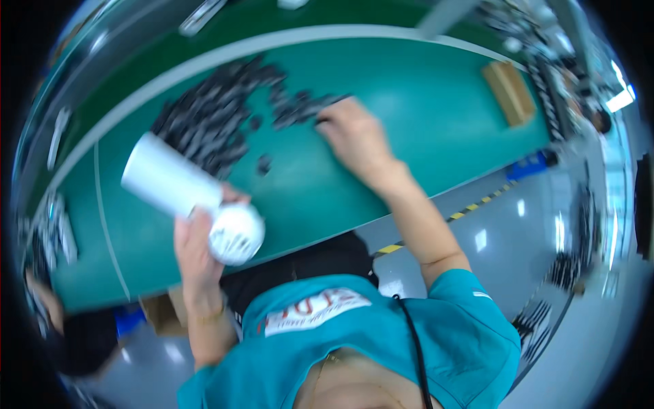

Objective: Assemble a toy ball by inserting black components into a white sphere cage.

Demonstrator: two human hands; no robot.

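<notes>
My left hand (199, 249) is wrapped around a white cylindrical housing (170, 176) at the left of the table's near side. The housing lies tilted in the hand, its long tube pointing up and left. Its rounded near end (236, 234) carries dark markings or openings, too blurred to read. My right hand (355, 140) reaches across the table to the right tip of a spread of small black pieces (211, 112). Its fingers are curled together over that tip, beside dark pieces. What they pinch is hidden and blurred.
The green tabletop (422, 123) curves through the view. One loose black piece (263, 164) lies apart from the heap. A cardboard box (509, 93) stands at the far right. Another person's arm (46, 300) shows at the left edge, near an open carton (163, 315) below the table.
</notes>
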